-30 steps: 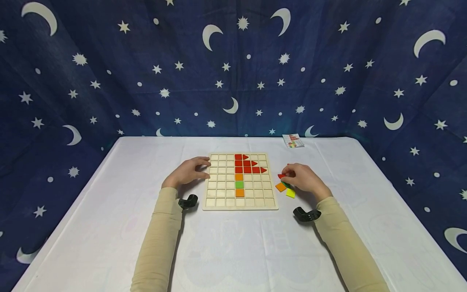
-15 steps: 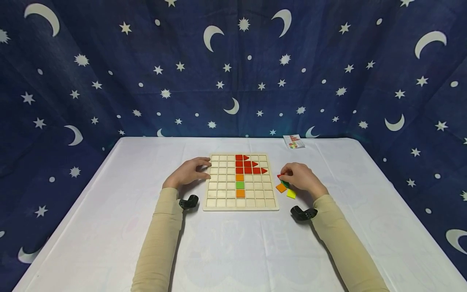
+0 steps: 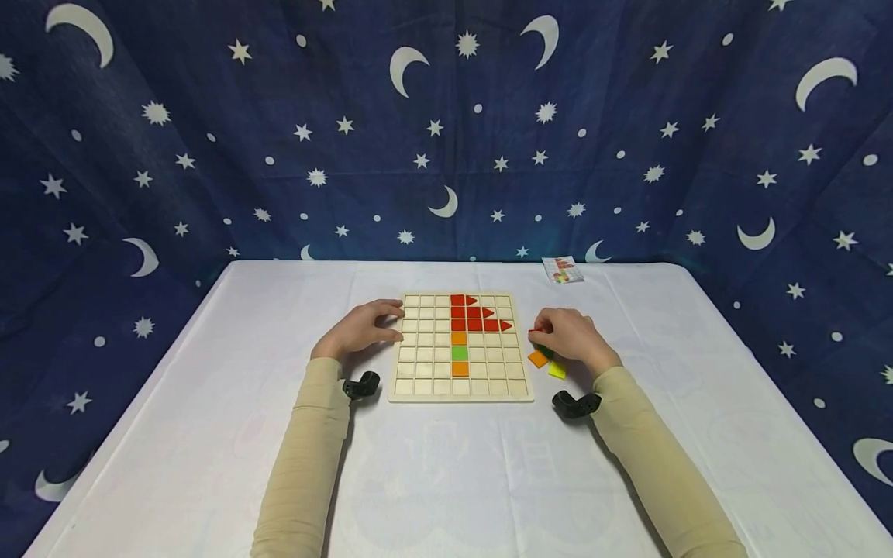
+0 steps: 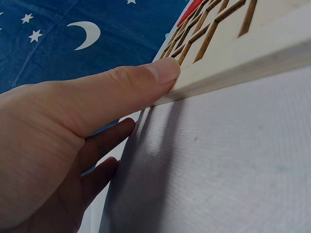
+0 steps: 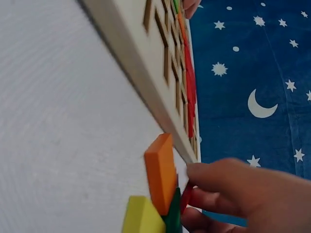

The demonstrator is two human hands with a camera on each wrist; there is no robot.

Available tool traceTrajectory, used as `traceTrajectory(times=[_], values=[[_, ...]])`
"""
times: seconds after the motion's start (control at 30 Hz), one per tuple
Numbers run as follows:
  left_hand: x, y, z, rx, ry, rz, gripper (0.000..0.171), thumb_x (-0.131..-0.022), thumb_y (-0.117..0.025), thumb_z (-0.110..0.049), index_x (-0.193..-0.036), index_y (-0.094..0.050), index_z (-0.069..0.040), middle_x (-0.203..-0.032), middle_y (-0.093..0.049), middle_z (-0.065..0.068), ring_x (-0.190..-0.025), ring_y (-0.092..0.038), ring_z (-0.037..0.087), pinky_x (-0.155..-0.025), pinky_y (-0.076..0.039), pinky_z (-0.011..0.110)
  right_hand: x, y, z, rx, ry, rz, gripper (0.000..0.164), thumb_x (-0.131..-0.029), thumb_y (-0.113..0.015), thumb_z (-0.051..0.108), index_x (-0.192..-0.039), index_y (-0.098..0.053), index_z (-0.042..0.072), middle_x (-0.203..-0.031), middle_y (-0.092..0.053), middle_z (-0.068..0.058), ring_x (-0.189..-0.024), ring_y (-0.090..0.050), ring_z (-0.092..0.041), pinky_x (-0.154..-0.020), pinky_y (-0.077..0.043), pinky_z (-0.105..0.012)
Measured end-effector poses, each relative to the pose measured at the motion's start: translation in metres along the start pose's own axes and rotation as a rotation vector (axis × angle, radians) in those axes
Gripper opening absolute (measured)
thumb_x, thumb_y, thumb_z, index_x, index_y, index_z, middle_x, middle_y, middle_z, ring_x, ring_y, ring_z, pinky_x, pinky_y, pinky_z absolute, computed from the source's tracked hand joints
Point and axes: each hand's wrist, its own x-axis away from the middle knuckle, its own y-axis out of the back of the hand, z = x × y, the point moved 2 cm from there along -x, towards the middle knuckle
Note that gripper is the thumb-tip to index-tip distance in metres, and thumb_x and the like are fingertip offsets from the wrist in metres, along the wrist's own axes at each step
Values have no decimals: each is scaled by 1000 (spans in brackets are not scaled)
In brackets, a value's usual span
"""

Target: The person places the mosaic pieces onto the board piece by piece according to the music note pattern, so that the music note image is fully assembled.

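A wooden grid board [image 3: 425, 388] lies on the table with red squares and triangles [image 3: 474, 325], orange tiles [image 3: 460, 370] and a green tile [image 3: 459, 353] in its cells. My left hand [image 3: 359, 328] rests at the board's left edge; in the left wrist view its thumb [image 4: 165, 72] touches the rim, fingers loosely bent below. Right of the board, my right hand [image 3: 572, 339] pinches a red tile [image 5: 186, 195] between thumb and fingers, partly hidden. Close to those fingertips are a dark green piece [image 5: 173, 213], an orange tile [image 5: 161, 174] and a yellow tile [image 5: 144, 217].
A small printed card [image 3: 562, 270] with a coloured grid pattern lies near the table's back edge. The white-covered table [image 3: 446, 480] meets a blue curtain [image 3: 349, 194] with moons and stars behind. A black camera strap piece [image 3: 575, 404] sits at each wrist.
My right hand has shifted slightly left and away toward the board, the red piece moving with its fingertips. My left hand keeps its place, and the tiles on the board look the same.
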Motion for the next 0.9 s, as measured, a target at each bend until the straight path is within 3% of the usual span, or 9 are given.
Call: traceTrajectory(times=[0.23, 0.47, 0.57, 0.9], values=[[0, 1, 0, -5, -6, -9, 50, -85, -77, -24, -128, -62, -3, -149, -44, 13, -142, -33, 30, -117, -26, 44, 0, 3, -1, -108, -29, -12, 16, -96, -58, 18, -101, -65, 4, -89, -65, -7, -75, -55, -22, -69, -50, -32], [1, 1, 0, 7, -5, -2, 50, -86, -77, -23, -129, -62, -3, -150, -44, 12, -142, -32, 30, -117, -26, 44, 4, 8, -9, -79, -14, 21, 30, -93, -64, 20, -117, -64, 3, -90, -62, -8, -75, -52, -22, -60, -44, -29], [1, 2, -1, 6, -4, -1, 50, -86, -76, -23, -130, -61, -3, -150, -44, 12, -142, -32, 31, -117, -26, 45, 5, 9, -9, -62, 13, 46, 35, -91, -67, 17, -122, -64, 2, -92, -62, -8, -79, -52, -23, -63, -45, -31], [2, 1, -2, 30, 15, 9, 51, -86, -76, -22, -131, -60, -3, -151, -42, 11, -143, -31, 30, -118, -26, 44, 1, 4, -9, -73, -1, 54, 25, -89, -72, 18, -109, -70, 5, -94, -65, -6, -87, -53, -25, -81, -48, -41]])
